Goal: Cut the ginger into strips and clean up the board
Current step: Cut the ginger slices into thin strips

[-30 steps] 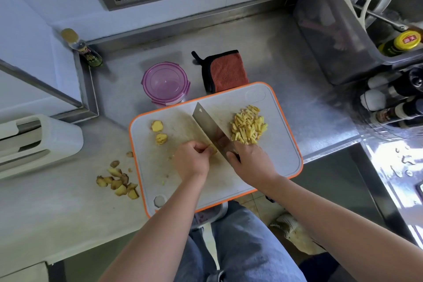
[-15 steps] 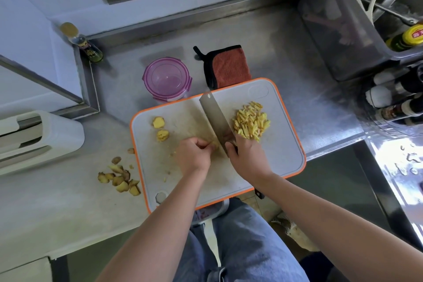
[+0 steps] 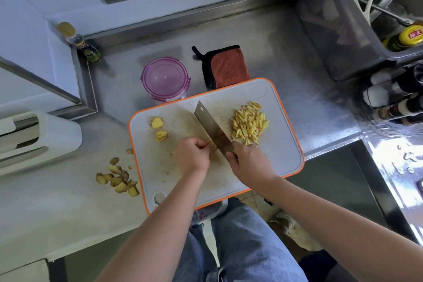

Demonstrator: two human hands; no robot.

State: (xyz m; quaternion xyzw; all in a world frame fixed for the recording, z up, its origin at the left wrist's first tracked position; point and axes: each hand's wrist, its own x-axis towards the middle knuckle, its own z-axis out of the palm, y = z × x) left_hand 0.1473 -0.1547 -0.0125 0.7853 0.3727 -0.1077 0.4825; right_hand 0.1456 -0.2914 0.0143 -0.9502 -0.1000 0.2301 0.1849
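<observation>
Presently the left grip (image 3: 193, 155) curls knuckles-forward, pinning a mostly hidden ginger piece (image 3: 214, 148) to the cutting board (image 3: 274, 158) at the tabletop's front edge, likely guiding the cleaver (image 3: 210, 126) clasped by the right grip (image 3: 249, 160). Cut ginger strips (image 3: 249, 122) are heaped beyond the blade, out of its way.

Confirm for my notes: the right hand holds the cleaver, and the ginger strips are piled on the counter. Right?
No. The right hand does hold the cleaver, but the ginger strips are piled on the cutting board, right of the blade; the head view shows it.
</observation>
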